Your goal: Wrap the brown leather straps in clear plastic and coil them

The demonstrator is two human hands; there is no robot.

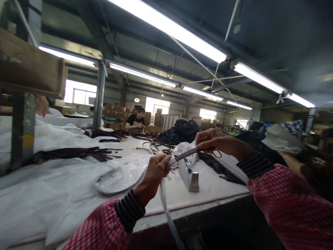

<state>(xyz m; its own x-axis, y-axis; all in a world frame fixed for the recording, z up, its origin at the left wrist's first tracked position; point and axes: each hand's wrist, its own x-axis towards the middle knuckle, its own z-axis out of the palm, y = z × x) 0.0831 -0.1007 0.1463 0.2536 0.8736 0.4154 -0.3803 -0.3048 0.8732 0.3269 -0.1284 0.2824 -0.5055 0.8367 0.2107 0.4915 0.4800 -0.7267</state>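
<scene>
A dark grey strap [186, 154] stretches between my two hands above the table. My left hand [155, 167] pinches its near end, where whitish clear plastic wraps it. Below that hand a pale, plastic-covered length [167, 205] hangs over the table edge. My right hand [217, 141] is closed on the other end, fingers and thumb pressed together. A metal clasp or ring [217, 153] shows just under the right hand. Beneath the strap stands a grey tape dispenser [191, 178]; its tape roll is mostly hidden. Left of my left hand, a grey strap [109, 191] lies curved on plastic.
White plastic sheeting [70, 194] covers the left of the table [210, 192]. Bundles of dark straps [78, 153] and a black pile [182, 131] lie farther back. A co-worker [135, 120] is across the table. A metal post and cardboard box [31, 66] stand at left.
</scene>
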